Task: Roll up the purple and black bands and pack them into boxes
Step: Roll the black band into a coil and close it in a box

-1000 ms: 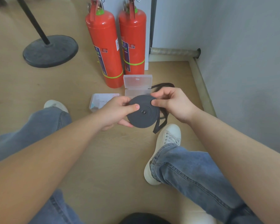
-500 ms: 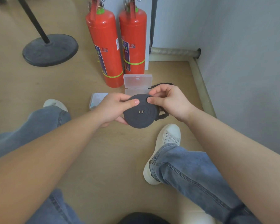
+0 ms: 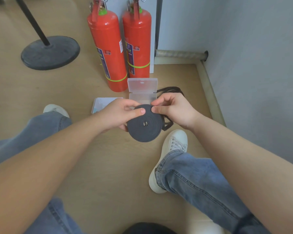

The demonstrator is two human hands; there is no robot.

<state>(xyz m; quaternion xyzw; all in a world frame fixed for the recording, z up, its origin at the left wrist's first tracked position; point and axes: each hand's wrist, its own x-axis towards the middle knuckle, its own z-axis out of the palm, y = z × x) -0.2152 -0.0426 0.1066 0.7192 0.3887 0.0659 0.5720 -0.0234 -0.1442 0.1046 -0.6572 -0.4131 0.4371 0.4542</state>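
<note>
A flat coil of black band hangs in the air between my hands, above the floor. My left hand grips its left edge, thumb on the face. My right hand pinches the top right rim of the coil. The loose tail of the band runs from the coil behind my right hand and loops onto the floor. An open clear plastic box stands just beyond my hands, lid upright. A second closed clear box lies left of it, partly hidden by my left hand.
Two red fire extinguishers stand behind the boxes. A black round stand base sits far left. A grey wall and skirting close off the right. My legs in jeans and white shoes flank the wooden floor.
The coil has turned and grown slightly as more tail wound on. The loose loop by my right shoe has been drawn up closer to the coil.
</note>
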